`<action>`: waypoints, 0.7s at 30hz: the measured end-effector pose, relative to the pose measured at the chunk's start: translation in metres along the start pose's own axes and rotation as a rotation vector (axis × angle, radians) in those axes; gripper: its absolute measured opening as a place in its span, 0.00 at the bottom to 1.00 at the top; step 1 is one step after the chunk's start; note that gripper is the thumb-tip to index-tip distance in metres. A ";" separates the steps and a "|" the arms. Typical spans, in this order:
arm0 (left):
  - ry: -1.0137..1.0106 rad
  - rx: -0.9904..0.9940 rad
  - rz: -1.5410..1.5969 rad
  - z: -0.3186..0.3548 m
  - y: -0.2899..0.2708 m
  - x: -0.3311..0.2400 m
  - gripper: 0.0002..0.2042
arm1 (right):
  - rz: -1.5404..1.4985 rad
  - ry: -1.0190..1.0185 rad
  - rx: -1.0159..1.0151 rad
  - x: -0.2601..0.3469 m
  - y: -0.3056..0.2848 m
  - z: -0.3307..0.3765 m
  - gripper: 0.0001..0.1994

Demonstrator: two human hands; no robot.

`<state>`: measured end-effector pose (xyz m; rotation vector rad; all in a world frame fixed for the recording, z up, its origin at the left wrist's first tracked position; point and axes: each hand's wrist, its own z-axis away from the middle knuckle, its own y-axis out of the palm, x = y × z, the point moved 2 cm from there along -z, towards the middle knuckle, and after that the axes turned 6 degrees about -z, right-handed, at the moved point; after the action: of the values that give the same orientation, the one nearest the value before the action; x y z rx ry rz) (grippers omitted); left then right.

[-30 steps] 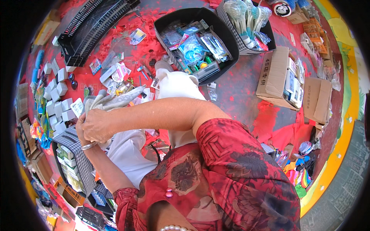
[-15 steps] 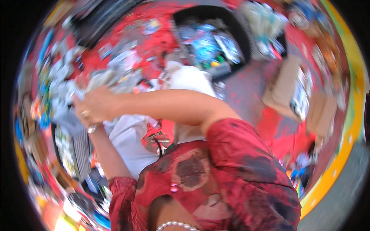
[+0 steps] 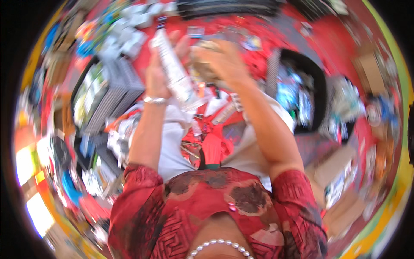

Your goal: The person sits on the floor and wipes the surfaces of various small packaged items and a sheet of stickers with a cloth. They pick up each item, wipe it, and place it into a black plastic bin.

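Observation:
A white tube (image 3: 173, 69) with a dark cap stands tilted in my left hand (image 3: 158, 80), its flat end toward my lap. The thumb and fingers are round it, blurred by motion. Close by on the right, my right hand (image 3: 228, 62) is curled over a greyish-brown item (image 3: 202, 64) too smeared to name. Between my white-trousered legs, small packets and loose pieces (image 3: 220, 110) lie on a red sheet (image 3: 214, 144).
To the left stands a grey striped fabric bin (image 3: 123, 97) with packets in it. A black-rimmed bin (image 3: 317, 82) holding blue packets is at the right, with cardboard boxes (image 3: 336, 166) nearer me. Pale boxes (image 3: 129, 41) are piled far left; a black case (image 3: 228, 8) lies at the back.
My view has swung left. My hands, together at the far left before, are now apart in front of me. The white tube now shows in my left hand.

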<state>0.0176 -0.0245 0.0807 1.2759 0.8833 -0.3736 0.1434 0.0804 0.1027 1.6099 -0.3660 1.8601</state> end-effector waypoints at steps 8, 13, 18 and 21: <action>0.344 -0.208 -1.228 0.002 -0.023 -0.013 0.31 | -0.219 -0.182 0.102 -0.020 0.041 -0.016 0.17; 0.159 -0.881 -1.216 0.003 -0.038 -0.024 0.30 | 0.506 -0.390 -0.267 -0.010 0.039 0.016 0.26; 0.126 -0.799 -1.107 0.006 -0.007 -0.019 0.27 | 0.746 -0.396 0.092 -0.025 0.052 0.014 0.14; 0.109 -0.683 -1.063 -0.001 0.000 -0.029 0.24 | 0.618 -0.511 -0.072 -0.021 0.053 0.004 0.11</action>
<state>-0.0012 -0.0300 0.1017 0.1137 1.5790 -0.7432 0.1147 0.0317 0.0935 2.0675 -1.2554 1.7784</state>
